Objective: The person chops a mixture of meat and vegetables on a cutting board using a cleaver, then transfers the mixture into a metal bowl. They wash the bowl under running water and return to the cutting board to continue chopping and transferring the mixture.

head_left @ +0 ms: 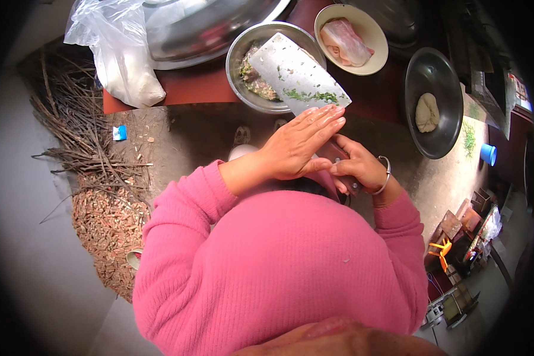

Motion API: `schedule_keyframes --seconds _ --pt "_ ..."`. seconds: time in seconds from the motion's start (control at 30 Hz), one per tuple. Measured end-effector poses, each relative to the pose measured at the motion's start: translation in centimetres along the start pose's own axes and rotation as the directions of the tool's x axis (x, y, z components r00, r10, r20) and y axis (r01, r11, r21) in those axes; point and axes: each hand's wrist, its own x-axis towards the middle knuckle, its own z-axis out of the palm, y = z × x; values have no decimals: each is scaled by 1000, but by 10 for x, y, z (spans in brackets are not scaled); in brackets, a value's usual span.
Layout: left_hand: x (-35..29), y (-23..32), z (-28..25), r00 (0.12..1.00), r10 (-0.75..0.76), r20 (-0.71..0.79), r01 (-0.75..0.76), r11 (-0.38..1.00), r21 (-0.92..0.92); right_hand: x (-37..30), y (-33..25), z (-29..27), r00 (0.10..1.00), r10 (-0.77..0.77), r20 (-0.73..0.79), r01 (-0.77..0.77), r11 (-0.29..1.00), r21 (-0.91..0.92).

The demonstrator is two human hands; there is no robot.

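Observation:
A wide cleaver [291,66] slants over a steel bowl [236,98], with bits of chopped greens stuck to its blade. In the bowl lies a minced filling [256,84] flecked with green, partly hidden by the blade. The fingers of my right hand [362,167] are wrapped round the cleaver's brown handle. My left hand [299,142] is stretched out, fingers straight and together, at the blade's lower end; its fingertips look wet. Whether the left palm presses on the metal is hidden.
On the red table [190,89] stand a cream bowl [381,58] of raw meat [347,43], a large metal lid [213,29] and a plastic bag [127,71]. A dark basin [418,139] holds dough [427,113]. Dry sticks [71,118] lie on the left floor.

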Motion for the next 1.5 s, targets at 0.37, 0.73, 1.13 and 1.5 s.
schedule_keyframes --seconds 0.37,0.73,1.13,1.5 --pt "-18 -74 -1 968 -154 -199 170 983 64 -19 -3 -7 996 74 -49 -75 997 -25" --pt "-20 -151 14 824 -525 -212 550 832 77 -46 -6 -13 963 59 -263 -54 998 28" --pt "-20 -124 1 824 -388 -413 489 854 174 -15 6 -17 861 -168 -480 25 957 -290" --pt "1 -25 12 779 -616 116 216 90 -972 37 29 -18 509 -734 -449 249 625 -740"
